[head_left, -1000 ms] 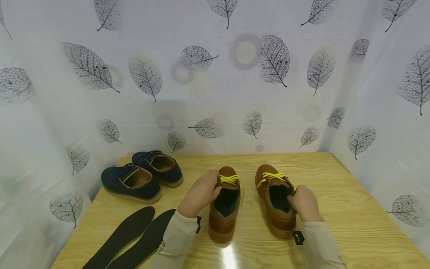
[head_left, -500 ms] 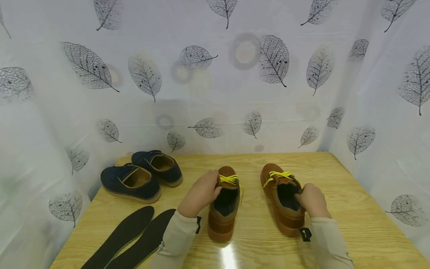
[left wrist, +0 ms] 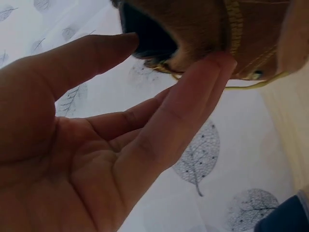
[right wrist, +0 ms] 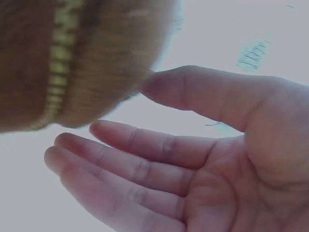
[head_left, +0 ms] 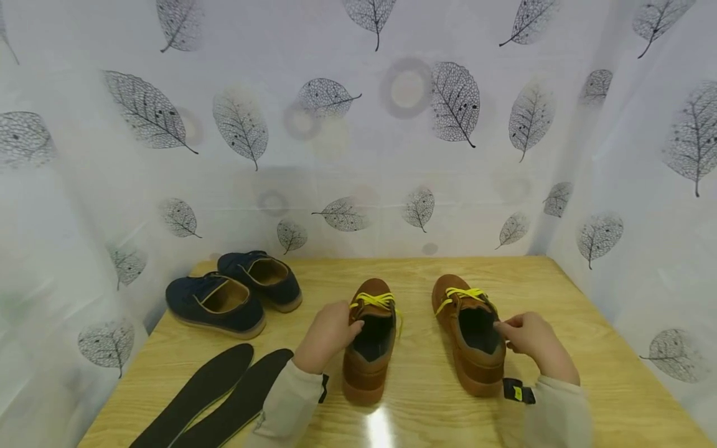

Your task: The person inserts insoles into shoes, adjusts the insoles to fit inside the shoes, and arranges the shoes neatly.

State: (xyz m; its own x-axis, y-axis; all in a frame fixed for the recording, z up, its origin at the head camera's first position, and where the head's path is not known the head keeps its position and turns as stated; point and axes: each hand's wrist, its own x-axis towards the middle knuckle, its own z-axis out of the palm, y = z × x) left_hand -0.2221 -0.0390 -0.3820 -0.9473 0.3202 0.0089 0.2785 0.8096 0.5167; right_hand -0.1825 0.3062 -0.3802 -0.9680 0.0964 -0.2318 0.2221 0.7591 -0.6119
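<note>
A pale wooden table [head_left: 582, 348] stands against white leaf-printed curtains [head_left: 336, 124].

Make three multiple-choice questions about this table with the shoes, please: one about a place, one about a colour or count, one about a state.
1. Where do the black insoles lie?
A. inside the brown shoes
B. on the table, near left, in front of the navy shoes
C. at the right table edge

2. What colour are the brown shoes' laces?
A. white
B. yellow
C. black

3. How is the right hand?
A. fingers straight, thumb tip at the right brown shoe
B. clenched in a fist
C. lifting an insole

Key:
1 B, the head view shows them flat before the navy shoes.
2 B, bright yellow on both.
3 A, the right wrist view shows open fingers.
</note>
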